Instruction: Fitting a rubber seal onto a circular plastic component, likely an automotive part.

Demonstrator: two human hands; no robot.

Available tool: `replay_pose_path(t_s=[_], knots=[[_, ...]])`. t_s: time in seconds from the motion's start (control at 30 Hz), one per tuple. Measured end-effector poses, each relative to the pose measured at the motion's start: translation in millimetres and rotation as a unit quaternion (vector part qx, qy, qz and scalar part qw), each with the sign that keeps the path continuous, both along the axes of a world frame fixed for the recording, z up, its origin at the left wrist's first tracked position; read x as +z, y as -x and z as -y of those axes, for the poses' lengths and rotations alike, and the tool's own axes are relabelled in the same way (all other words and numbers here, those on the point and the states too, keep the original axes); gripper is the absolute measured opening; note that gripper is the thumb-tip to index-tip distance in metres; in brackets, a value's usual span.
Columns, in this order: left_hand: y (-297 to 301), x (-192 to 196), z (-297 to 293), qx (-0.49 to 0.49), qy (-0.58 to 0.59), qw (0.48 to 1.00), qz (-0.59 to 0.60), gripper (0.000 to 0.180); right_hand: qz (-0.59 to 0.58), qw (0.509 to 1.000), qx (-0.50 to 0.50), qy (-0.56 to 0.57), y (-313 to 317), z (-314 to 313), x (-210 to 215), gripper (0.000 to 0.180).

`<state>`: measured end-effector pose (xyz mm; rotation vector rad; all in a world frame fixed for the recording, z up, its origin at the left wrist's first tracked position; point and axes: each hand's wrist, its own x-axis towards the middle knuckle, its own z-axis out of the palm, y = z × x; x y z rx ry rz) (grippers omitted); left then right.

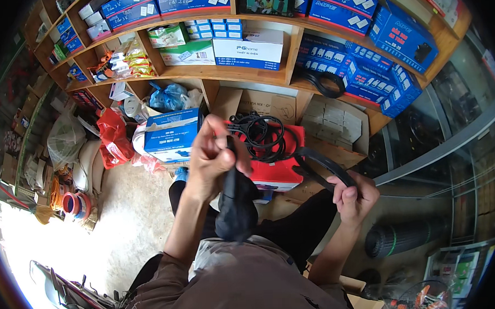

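Observation:
My left hand is raised in front of my chest, its fingers closed on a dark black bundle that hangs down. The bundle is blurred, and its kind is not clear. Off to the right, my right hand grips a flat, bent black rubber-like strip, which curves up and back toward the middle. Whether strip and bundle are one piece I cannot tell. Beyond my hands, a loose coil of black cable lies on a red box.
Curved wooden shelves with blue and white boxes span the far side; a lit phone stands there. A blue box and red bag sit at left. At right are a glass case and a black mesh roll.

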<state>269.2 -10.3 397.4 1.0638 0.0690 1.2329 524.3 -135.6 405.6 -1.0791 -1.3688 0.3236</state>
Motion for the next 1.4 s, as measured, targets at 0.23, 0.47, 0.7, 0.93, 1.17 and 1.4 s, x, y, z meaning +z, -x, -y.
replay_pose_path(t_s=[0.23,0.47,0.7,0.93,1.17,1.4], knots=[[-18.9,-44.5,15.0,-0.011,0.053,0.981,-0.188,0.04,-0.069,0.995,0.071,0.001,2.1,-29.9,0.3,0.07],[-27.6,-21.0,31.7,0.02,-0.067,0.931,-0.358,0.037,-0.293,0.925,0.198,0.141,-5.3,-62.0,1.1,0.064],[-57.6,-35.2,20.9,0.177,0.203,0.95,-0.161,0.031,0.155,0.982,-0.084,-0.062,88.1,-26.4,-27.8,0.034],[-69.3,-16.1,44.6,0.067,0.262,0.962,-0.02,0.034,0.081,0.992,-0.102,0.0,110.1,-31.2,-75.6,0.041],[-63.8,-24.3,29.7,0.198,0.201,0.952,-0.118,0.036,-0.059,0.991,-0.087,0.085,106.0,-33.2,-71.0,0.017],[-23.4,-79.2,-7.7,0.238,0.291,0.926,-0.027,0.032,-0.313,0.943,0.067,0.092,75.6,-19.4,-39.6,0.035]])
